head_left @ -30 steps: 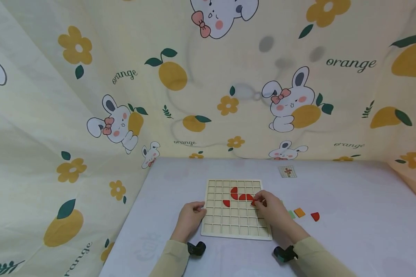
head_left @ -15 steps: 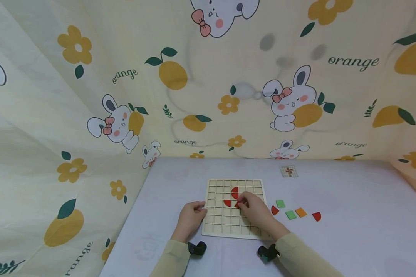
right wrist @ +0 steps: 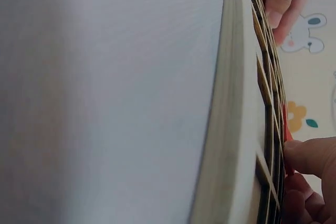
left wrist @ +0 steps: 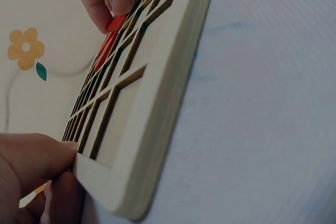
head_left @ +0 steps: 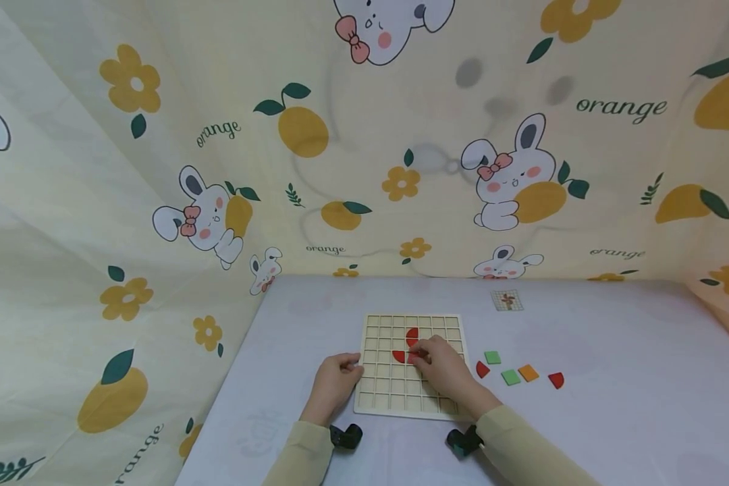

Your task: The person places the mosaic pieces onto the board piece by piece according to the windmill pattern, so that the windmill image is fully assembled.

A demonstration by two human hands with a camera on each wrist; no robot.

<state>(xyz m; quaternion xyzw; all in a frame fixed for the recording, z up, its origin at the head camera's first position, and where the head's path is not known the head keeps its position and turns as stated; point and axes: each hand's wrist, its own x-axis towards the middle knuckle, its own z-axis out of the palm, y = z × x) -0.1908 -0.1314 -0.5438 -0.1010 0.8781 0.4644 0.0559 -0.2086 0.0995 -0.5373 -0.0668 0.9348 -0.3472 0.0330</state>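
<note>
A square wooden grid board [head_left: 383,395] lies on the table. My left hand [head_left: 334,385] holds its left edge, the thumb at the corner in the left wrist view. Over the middle of the board, my right hand [head_left: 443,368] pinches a red quarter-circle tile [left wrist: 116,23] between thumb and fingers, low at the grid cells. Just left of those fingertips sits another red quarter-circle tile [head_left: 399,356] in a cell. One more red tile [head_left: 412,333] shows farther back, with red below it partly covered by the right hand. Cells behind the right hand are hidden.
Right of the board lie a red quarter tile [head_left: 482,369], two green square tiles [head_left: 493,357], an orange square tile [head_left: 528,372] and another red quarter tile [head_left: 556,381]. A small pattern card [head_left: 507,300] lies toward the back. A printed curtain [head_left: 352,169] hangs behind the table.
My right hand has moved left from the board's right side to its middle with the red tile, uncovering the loose tiles on the right. The left hand has stayed at the board's edge.
</note>
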